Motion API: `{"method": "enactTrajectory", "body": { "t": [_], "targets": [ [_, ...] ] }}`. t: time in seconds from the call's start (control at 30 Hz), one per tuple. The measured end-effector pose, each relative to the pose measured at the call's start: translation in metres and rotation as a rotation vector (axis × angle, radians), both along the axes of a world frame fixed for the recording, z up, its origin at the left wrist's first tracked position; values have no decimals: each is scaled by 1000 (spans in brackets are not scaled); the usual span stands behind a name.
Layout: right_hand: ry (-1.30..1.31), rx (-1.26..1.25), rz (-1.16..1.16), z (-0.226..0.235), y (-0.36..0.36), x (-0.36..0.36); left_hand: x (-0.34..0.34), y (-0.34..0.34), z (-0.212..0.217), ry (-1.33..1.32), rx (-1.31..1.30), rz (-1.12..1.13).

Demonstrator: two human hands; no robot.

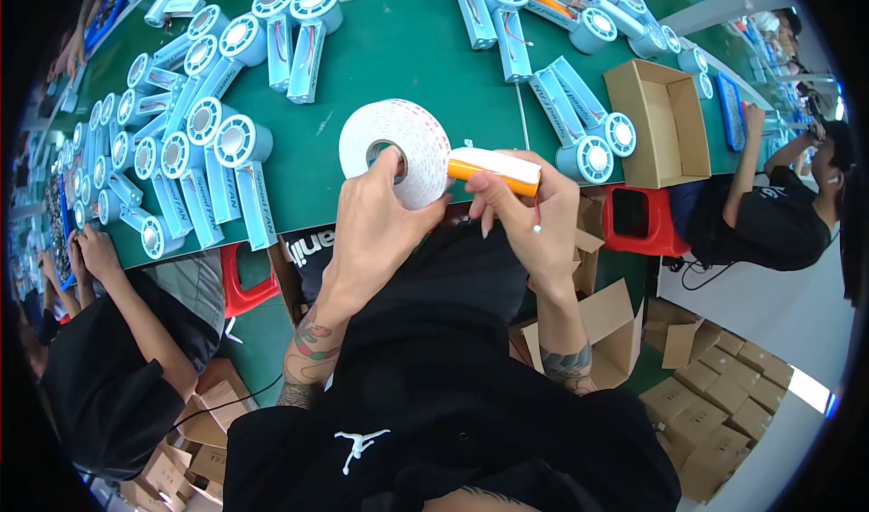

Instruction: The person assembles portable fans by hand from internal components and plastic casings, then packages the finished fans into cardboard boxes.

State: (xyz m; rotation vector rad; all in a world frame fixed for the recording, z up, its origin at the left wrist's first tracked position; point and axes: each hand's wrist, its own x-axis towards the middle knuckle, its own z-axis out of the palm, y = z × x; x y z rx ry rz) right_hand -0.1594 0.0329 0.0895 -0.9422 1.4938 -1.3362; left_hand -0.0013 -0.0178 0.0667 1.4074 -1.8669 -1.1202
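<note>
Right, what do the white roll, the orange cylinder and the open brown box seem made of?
White roll: probably paper-backed tape, matte, judging by its wound ring shape and printed surface.
Orange cylinder: perhaps plastic film outside, given its smooth, slight sheen; what lies beneath is hidden.
Open brown box: likely cardboard, matte, with thin, stiff-looking tan walls.

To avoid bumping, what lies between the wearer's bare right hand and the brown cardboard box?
Two light-blue plastic fans on the green table, in the head view.
</note>
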Motion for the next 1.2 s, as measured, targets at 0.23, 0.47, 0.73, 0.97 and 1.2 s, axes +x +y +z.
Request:
{"method": "enactTrajectory", "body": {
  "t": [0.23, 0.47, 0.73, 0.97, 1.2],
  "targets": [
    [-38, -133, -169, -8, 1, 10, -10, 7, -5, -12, -56, -19],
    [889, -572, -443, -34, -19, -1, -11, 13, 11, -59, 83, -171],
    [514, -420, -474, 7, -4, -61, -51, -4, -29, -35, -79, -287],
    [38, -355, -269, -6, 27, -47, -53, 5, -47, 335, -323, -156],
    [462, -328, 744, 8, -29, 53, 130, 51, -24, 84, -581, 492]
  ]
}}
